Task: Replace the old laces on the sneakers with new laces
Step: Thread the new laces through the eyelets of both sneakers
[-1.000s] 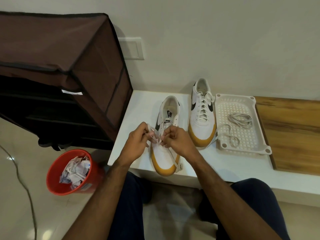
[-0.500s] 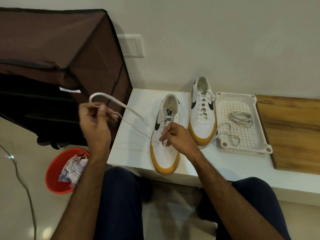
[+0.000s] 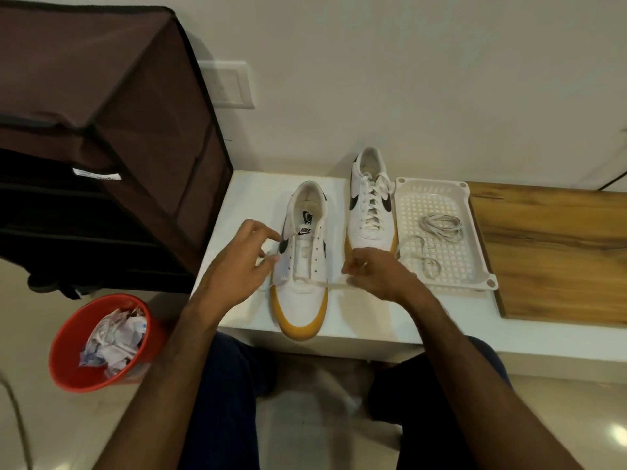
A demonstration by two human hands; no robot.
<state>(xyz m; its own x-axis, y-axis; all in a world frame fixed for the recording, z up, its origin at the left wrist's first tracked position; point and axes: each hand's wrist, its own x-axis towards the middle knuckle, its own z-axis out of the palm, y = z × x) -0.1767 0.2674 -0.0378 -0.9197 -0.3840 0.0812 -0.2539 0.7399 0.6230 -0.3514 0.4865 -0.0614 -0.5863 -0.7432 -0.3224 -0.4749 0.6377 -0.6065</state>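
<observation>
While left hand (image 3: 242,262) and right hand (image 3: 376,274) each pinch an end of the lace (image 3: 327,284) through the bottom eyelets, near sneaker (image 3: 303,262) is barely started; spare laces (image 3: 441,227) wait in tray (image 3: 478,232), frame right.

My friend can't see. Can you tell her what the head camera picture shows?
Two hands, left and right, pull a white lace across the near sneaker on a white bench. A laced sneaker and a tray of laces sit beside it.
</observation>
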